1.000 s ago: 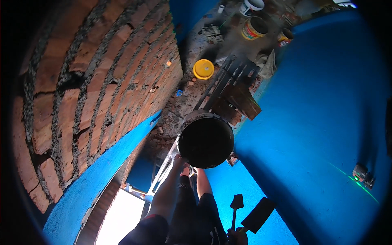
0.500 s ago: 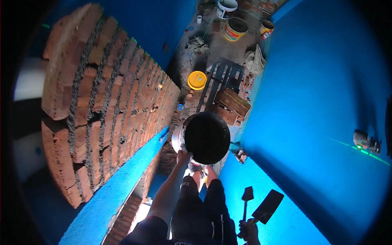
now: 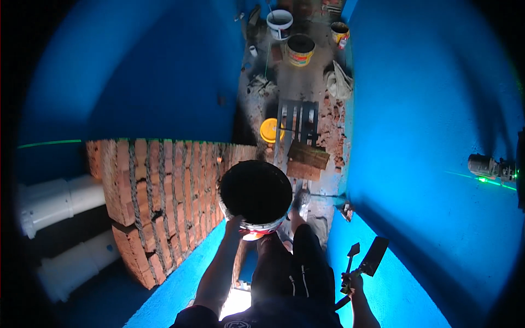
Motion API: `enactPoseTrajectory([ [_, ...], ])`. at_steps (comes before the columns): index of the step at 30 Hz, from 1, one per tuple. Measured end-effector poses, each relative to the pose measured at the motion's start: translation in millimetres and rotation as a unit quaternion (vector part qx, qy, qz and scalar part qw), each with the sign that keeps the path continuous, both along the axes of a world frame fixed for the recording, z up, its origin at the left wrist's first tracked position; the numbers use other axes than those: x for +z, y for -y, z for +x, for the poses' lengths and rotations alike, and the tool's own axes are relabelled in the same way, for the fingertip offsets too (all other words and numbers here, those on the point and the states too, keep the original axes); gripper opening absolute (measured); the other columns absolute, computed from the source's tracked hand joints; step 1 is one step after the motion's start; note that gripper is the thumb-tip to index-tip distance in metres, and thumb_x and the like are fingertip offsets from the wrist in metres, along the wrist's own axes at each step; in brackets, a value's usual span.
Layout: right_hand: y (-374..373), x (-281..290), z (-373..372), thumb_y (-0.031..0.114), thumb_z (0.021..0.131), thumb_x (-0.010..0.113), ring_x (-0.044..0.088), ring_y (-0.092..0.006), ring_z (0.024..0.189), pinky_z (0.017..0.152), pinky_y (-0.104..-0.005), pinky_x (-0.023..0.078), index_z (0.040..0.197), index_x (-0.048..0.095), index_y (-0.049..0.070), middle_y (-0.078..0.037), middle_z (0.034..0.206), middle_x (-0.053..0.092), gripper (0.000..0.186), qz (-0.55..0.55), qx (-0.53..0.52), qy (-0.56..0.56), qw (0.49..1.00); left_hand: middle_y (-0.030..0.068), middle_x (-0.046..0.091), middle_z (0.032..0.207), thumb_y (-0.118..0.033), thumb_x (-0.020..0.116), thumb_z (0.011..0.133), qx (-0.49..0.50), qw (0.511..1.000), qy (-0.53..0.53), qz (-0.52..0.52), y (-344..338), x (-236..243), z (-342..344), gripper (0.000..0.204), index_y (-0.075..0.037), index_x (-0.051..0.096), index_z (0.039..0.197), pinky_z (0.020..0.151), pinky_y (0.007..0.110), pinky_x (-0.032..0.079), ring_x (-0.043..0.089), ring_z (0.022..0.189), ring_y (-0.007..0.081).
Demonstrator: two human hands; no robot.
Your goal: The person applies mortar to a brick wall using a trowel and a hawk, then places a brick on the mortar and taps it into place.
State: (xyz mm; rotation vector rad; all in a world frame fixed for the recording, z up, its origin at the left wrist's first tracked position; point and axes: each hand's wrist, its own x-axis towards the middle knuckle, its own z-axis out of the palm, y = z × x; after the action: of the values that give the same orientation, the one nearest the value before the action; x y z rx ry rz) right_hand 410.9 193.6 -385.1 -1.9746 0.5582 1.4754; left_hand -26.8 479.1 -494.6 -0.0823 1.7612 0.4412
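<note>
My left hand (image 3: 234,224) grips the near left rim of a white bucket (image 3: 267,226), held up in front of my legs. The bucket's inside is dark, so I cannot make out what is in it. In my right hand (image 3: 354,282), lower right, the handles of two tools are gripped together. One is a trowel with a broad rectangular blade (image 3: 375,256); the other is a small trowel with a narrow blade (image 3: 354,250). Both blades point up and away from me. Close to the bucket's left side stands a brick wall (image 3: 169,191) with rough mortar joints.
Ahead lie a yellow lid (image 3: 271,130), a dark slatted pallet (image 3: 304,112) and wooden boards or blocks (image 3: 308,154). Farther off stand a yellow bucket (image 3: 299,59), a white bucket (image 3: 280,28) and a smaller yellow pail (image 3: 339,34). A laser level (image 3: 483,166) sits by the blue right wall (image 3: 404,136).
My view has turned, and the bucket has shifted left, nearer the brick wall. A foot has come forward on the right. My right hand has risen a little with both trowels.
</note>
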Motion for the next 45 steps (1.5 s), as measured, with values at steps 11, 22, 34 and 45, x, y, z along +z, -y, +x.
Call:
enactPoseTrajectory([
  [11, -72.6, 9.6, -2.7, 0.001, 0.07, 0.066, 0.062, -0.0223, 0.062, 0.057, -0.0315, 0.052, 0.078, 0.053, 0.001, -0.015, 0.073, 0.063, 0.015, 0.03, -0.042, -0.009, 0.999, 0.0075, 0.064, 0.091, -0.029, 0.064, 0.079, -0.038, 0.955, 0.18, 0.233, -244.1, -18.2, 42.2, 0.03, -0.012, 0.057, 0.102, 0.071, 0.049, 0.054, 0.063, 0.082, 0.0268],
  [22, 27.2, -23.5, -55.0, 0.009, 0.082, 0.061, 0.051, -0.0136, 0.043, 0.031, -0.0267, 0.042, 0.079, 0.053, 0.008, -0.004, 0.061, 0.053, 0.008, 0.014, -0.406, -0.093, 0.909, -0.0019, 0.053, 0.066, -0.013, 0.064, 0.074, 0.05, 0.95, 0.179, 0.25, -384.3, -187.0, 216.1, 0.009, -0.011, 0.055, 0.074, 0.077, 0.037, 0.051, 0.055, 0.065, 0.0151],
  [34, -68.3, -19.7, -77.1, 0.011, 0.075, 0.066, 0.046, -0.0114, 0.041, 0.037, -0.0265, 0.039, 0.08, 0.055, 0.007, -0.002, 0.059, 0.052, 0.013, -0.11, -0.225, -0.139, 0.958, 0.0089, 0.063, 0.097, -0.015, 0.067, 0.081, 0.011, 0.947, 0.285, 0.146, -316.6, -231.0, 193.9, 0.02, -0.007, 0.056, 0.096, 0.082, 0.037, 0.051, 0.062, 0.087, 0.0239],
  [45, -273.8, 48.2, -109.2, 0.002, 0.07, 0.068, 0.061, -0.0164, 0.075, 0.066, -0.0296, 0.049, 0.077, 0.049, 0.007, -0.015, 0.092, 0.066, 0.021, 0.172, 0.105, 0.015, 0.979, 0.0048, 0.061, 0.088, -0.027, 0.061, 0.084, -0.315, 0.909, 0.254, 0.099, -137.4, 57.4, 182.0, 0.033, -0.005, 0.049, 0.105, 0.074, 0.031, 0.044, 0.057, 0.084, 0.0142],
])
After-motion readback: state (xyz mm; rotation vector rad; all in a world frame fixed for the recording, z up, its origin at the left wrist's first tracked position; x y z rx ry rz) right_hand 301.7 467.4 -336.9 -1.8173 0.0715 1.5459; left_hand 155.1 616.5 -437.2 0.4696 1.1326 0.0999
